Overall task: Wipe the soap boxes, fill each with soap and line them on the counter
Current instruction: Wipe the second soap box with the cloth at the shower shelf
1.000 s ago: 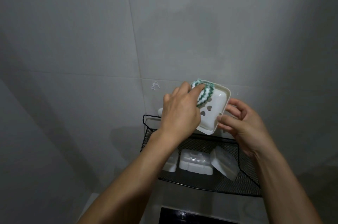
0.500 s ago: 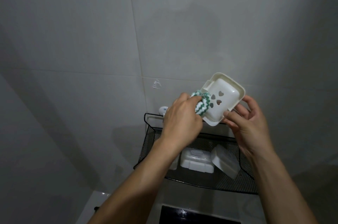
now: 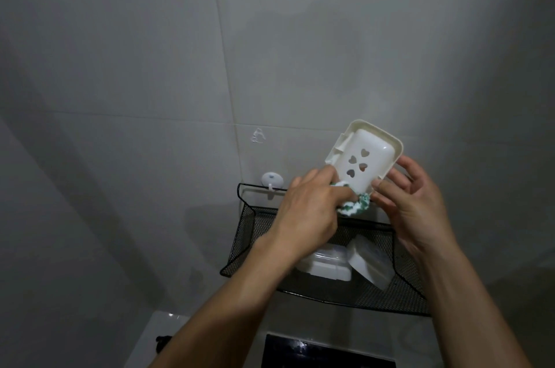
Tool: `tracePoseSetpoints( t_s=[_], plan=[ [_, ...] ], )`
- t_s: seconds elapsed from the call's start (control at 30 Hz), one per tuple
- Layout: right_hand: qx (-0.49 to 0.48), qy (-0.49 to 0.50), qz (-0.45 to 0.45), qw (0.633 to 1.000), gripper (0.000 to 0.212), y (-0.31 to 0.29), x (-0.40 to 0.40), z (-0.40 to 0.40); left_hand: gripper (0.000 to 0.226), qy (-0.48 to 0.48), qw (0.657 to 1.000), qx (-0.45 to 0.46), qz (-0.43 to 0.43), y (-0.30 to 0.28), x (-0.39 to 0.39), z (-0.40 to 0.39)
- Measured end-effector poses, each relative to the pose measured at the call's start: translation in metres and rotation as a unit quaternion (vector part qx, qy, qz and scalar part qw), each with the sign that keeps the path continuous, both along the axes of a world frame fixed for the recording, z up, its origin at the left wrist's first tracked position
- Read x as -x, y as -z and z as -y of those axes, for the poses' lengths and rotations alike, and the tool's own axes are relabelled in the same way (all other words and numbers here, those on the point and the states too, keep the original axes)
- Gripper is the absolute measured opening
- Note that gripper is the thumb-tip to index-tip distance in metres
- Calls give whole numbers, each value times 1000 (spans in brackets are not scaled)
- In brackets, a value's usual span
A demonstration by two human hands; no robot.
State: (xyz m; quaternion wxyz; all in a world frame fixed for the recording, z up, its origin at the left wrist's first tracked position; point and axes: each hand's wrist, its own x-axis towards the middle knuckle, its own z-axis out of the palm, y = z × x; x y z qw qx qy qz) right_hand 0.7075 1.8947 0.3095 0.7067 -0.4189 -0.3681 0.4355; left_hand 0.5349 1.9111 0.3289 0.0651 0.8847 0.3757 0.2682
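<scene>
Soap box (image 3: 359, 160), long axis tilted up-right, is pinched at its lower right edge by right hand (image 3: 411, 202); cloth (image 3: 444, 208) is gripped beneath by nearer left hand (image 3: 312, 211).

Dim, grey, even light. Corners darken toward the frame edges. Soft shadows fall left and below on the tiled wall (image 3: 150, 67). Small glare spots on the black glossy panel (image 3: 300, 348). Wide-angle bending at edges; slight softness overall.
</scene>
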Motion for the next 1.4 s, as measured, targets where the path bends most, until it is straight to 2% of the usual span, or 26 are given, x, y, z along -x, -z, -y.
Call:
tracePoseSetpoints(
  t_s=[0.1,0.17,0.23,0.3,0.37,0.47,0.67,0.8,0.87,0.93,1.03,1.1,1.27,1.4],
  plan=[
    [15,8,4,1000,52,1,-8,1,50,1,985,123,117,0,6,-4],
    [19,8,10,1000,54,1,-10,2,50,-25,968,154,198,-6,10,-7],
    [17,-5,14,1000,50,2,-9,3,51,-49,962,118,243,-16,14,-10],
    [16,-26,18,999,51,1,-7,3,50,-59,963,41,260,-27,13,-11],
    [12,-48,26,998,52,-1,-3,3,48,-59,968,-45,238,-33,7,-11],
    [-1,-77,51,996,51,-4,2,2,45,-65,978,-89,180,-35,-6,-10],
    [-19,-62,44,997,53,-7,-2,2,39,-4,985,-116,131,-22,-12,-7],
    [-13,-42,43,998,54,-5,-9,2,38,27,992,-90,80,-11,-8,-7],
    [-9,-37,55,998,55,-4,-14,3,34,2,994,-70,86,-9,-6,-8],
    [-9,-53,77,996,58,-3,-17,4,28,-31,990,-56,128,-12,-4,-11],
    [6,-89,102,991,65,3,-11,5,27,-74,978,-82,176,-28,-1,-17],
    [6,-104,101,989,60,7,-5,3,26,-85,973,-98,188,-41,-3,-19],
    [-17,-111,108,988,54,-2,-2,0,31,-44,981,-125,144,-45,-13,-8],
    [-27,-95,102,990,54,-7,-8,3,29,-25,986,-107,128,-29,-13,-6]
  ],
)
